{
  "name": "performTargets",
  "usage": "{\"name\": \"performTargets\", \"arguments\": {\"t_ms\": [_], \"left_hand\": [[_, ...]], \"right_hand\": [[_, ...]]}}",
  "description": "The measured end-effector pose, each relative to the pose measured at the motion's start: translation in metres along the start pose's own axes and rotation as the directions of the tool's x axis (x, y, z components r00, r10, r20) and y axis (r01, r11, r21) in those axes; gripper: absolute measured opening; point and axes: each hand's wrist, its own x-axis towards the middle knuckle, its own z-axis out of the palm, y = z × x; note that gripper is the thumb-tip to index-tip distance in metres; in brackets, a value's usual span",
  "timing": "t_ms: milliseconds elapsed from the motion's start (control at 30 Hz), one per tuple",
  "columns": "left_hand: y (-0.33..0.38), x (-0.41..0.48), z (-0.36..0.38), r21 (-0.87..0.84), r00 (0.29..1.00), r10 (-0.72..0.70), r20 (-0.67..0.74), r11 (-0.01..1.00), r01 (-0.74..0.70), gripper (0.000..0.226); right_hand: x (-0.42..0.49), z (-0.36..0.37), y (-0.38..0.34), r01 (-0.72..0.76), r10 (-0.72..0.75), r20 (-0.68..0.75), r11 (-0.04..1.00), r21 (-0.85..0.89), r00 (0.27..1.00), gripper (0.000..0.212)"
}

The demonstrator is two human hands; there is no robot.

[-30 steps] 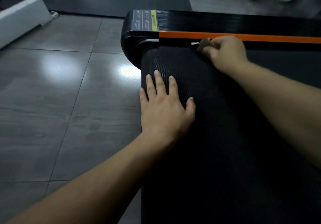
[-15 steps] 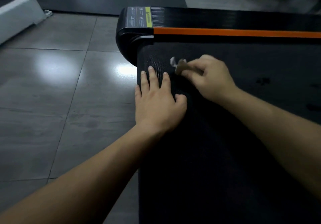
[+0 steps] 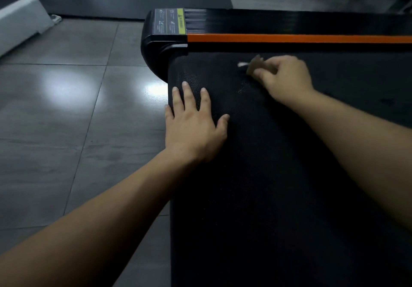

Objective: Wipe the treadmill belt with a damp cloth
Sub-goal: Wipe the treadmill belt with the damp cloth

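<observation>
1. Left hand point(image 3: 194, 128) is lying flat on the belt point(image 3: 267, 197), fingers spread.
2. Right hand point(image 3: 287, 79) is pinching the cloth point(image 3: 254, 64) on the belt near the orange strip point(image 3: 289, 38).
3. Corner label point(image 3: 170, 21) is showing unreadable writing.

Dim, wide-angle view — glare patches on the floor tiles point(image 3: 66, 81), motion-blurred cloth point(image 3: 252, 65).

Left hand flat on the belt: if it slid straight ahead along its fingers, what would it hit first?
The left hand would cross a stretch of bare belt, then likely meet the black corner housing below the warning label.
</observation>
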Motion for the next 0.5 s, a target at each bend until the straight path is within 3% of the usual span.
{"name": "performTargets", "arguments": {"t_ms": [67, 233, 300, 400, 433, 500], "left_hand": [[0.000, 0.000, -0.001, -0.018, 1.000, 0.000, -0.001, 1.000, 0.000, 0.078], [-0.009, -0.002, -0.005, -0.097, 1.000, 0.026, -0.010, 0.995, -0.027, 0.076], [-0.014, -0.004, -0.007, -0.121, 0.999, 0.042, -0.008, 0.992, -0.043, 0.075], [-0.014, -0.016, -0.007, -0.182, 0.999, 0.043, -0.027, 0.982, -0.047, 0.070], [-0.012, -0.023, -0.006, -0.210, 0.999, 0.034, -0.040, 0.977, -0.041, 0.067], [-0.008, -0.042, -0.001, -0.254, 0.999, 0.009, -0.051, 0.967, -0.022, 0.064]], "right_hand": [[-0.005, 0.007, -0.002, -0.066, 0.068, -0.054, 0.997, 0.035, 0.996, 0.027], [-0.082, 0.006, -0.022, 0.243, -0.255, 0.093, 0.961, 0.130, 0.962, 0.019], [-0.064, -0.001, -0.015, 0.229, -0.231, 0.083, 0.973, 0.031, 0.970, 0.021], [-0.033, -0.005, -0.007, -0.031, 0.031, -0.023, 1.000, -0.005, 0.999, 0.022], [-0.037, -0.001, -0.010, -0.055, 0.056, -0.036, 0.998, 0.007, 0.998, 0.021], [-0.070, 0.009, -0.022, 0.072, -0.071, -0.020, 0.997, 0.032, 0.997, 0.023]]}}
